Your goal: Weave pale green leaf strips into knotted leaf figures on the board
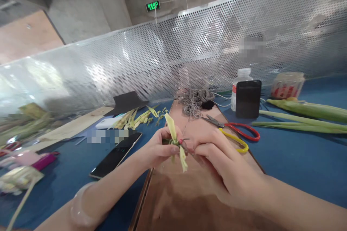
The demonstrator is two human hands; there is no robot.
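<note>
A small woven piece of green leaf strips (174,142) is pinched between the thumb and fingers of my left hand (159,146). One pale strip points up from it and another hangs down. At its right side sits a small red bead (180,141) with a thin dark strand beside it. My right hand (222,158) is closed close to the bead, thumb and fingers pressed together; what lies between them is too small to make out. Both hands are above the brown wooden board (184,202).
Scissors with red and yellow handles (241,131) lie right of the board, beyond my right hand. Grey cord (193,101) is heaped at the board's far end. A phone (118,155) lies left; a black device (248,99), white bottle (244,74) and green leaves (306,110) are right.
</note>
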